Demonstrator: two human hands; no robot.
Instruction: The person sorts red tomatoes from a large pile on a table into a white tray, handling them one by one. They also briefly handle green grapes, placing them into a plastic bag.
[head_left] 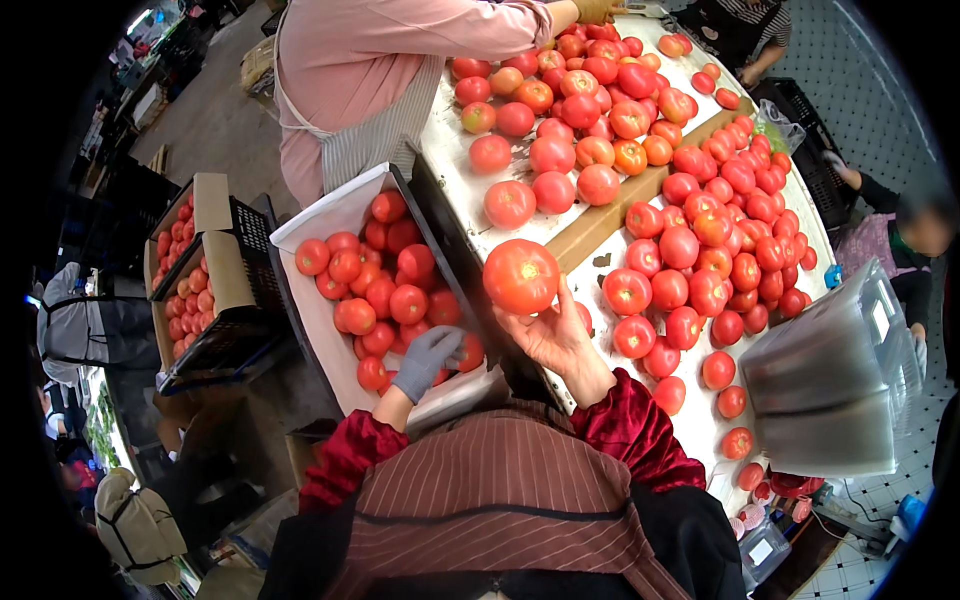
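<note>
My right hand (552, 338), bare, holds up a large red tomato (521, 277), its fingers curled under and behind the fruit at the table's near left edge. My left hand (428, 362), in a grey glove, reaches into a paper-lined crate (322, 370) of tomatoes on my left. Its fingers close on a tomato (468, 354) by the crate's near right side. More red tomatoes (408, 303) fill the crate around and beyond the glove. To the right, a big heap of tomatoes (712, 226) covers the white table (590, 377).
A wooden divider (588, 236) separates two tomato heaps on the table. Stacked clear plastic containers (818, 378) stand at the right. A co-worker in pink (345, 75) stands beyond the crate; another person (885, 245) is at the right. Black crates (215, 345) of tomatoes sit at the left.
</note>
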